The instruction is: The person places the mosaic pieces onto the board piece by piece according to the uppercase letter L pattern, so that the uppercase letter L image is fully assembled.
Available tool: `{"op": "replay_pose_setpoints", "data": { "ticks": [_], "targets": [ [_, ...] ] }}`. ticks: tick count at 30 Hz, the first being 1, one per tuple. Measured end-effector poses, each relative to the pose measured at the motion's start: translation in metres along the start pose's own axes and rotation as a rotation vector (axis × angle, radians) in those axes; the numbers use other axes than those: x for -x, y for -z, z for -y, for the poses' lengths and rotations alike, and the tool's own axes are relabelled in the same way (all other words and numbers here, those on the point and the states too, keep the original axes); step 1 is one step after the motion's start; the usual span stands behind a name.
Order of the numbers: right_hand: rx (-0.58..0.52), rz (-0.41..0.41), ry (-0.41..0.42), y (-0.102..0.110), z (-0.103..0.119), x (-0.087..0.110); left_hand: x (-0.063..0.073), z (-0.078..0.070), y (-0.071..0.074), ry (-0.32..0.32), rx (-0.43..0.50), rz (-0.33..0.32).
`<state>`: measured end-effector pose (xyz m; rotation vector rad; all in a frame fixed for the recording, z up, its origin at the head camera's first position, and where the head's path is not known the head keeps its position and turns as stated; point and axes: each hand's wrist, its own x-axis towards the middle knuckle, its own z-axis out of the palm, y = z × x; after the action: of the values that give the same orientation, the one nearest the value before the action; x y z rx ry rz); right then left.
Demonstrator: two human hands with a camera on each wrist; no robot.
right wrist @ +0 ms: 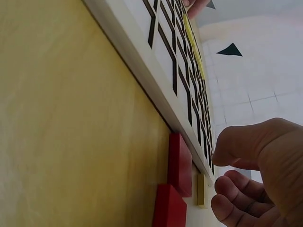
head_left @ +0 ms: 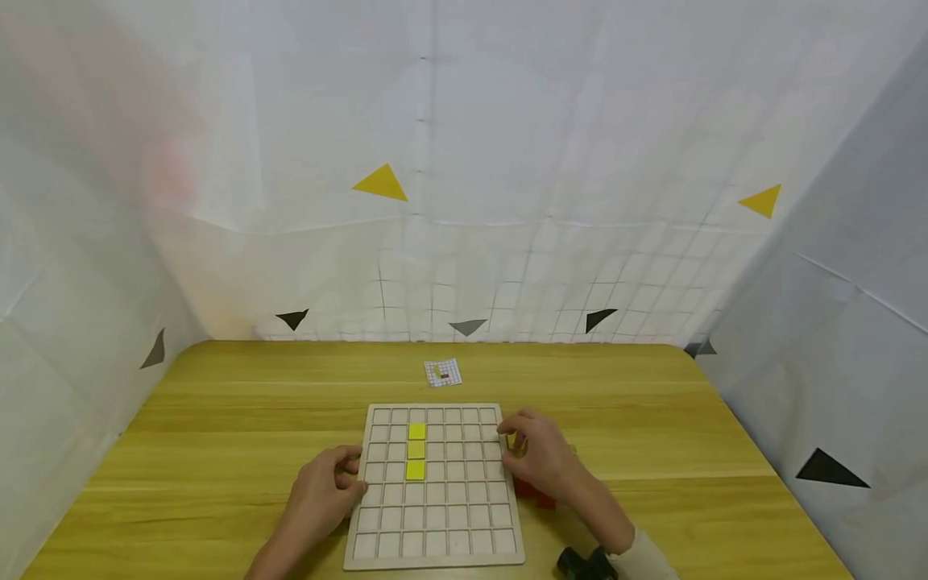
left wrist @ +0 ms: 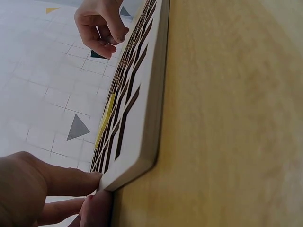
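Note:
A pale wooden grid board (head_left: 453, 515) lies flat on the table, with three yellow square tiles (head_left: 416, 450) in a column in its upper left part. My left hand (head_left: 319, 491) holds the board's left edge; the left wrist view shows its fingertips (left wrist: 97, 208) at the board's rim. Just over the right edge is my right hand (head_left: 544, 451), fingers loosely bent with a gap to the thumb and nothing visible between them. Red blocks (right wrist: 180, 165) and a yellow piece (right wrist: 202, 191) lie beside that edge, partly hidden by the right hand in the head view.
Beyond the board lies a small printed card (head_left: 443, 373) with a coloured grid pattern. A dark object (head_left: 586, 564) sits near the right forearm at the bottom. White sheets (head_left: 507, 145) with triangle marks surround the wooden table (head_left: 239, 419).

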<state>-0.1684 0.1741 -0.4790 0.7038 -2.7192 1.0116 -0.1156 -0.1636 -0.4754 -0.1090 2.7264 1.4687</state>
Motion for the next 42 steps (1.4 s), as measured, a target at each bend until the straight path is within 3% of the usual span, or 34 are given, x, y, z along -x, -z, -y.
{"op": "replay_pose_setpoints", "data": {
  "ticks": [11, 22, 42],
  "targets": [
    [-0.004, 0.002, -0.057, 0.010, -0.012, 0.005, 0.000, -0.002, 0.001, -0.020, -0.021, 0.001],
    [0.002, 0.005, -0.022, 0.008, -0.022, 0.004, 0.000, 0.000, 0.000, -0.002, -0.007, -0.003],
    [0.016, 0.024, -0.035, 0.007, -0.025, 0.003, 0.000, -0.001, -0.001, 0.030, -0.002, 0.003]
  ]
}}
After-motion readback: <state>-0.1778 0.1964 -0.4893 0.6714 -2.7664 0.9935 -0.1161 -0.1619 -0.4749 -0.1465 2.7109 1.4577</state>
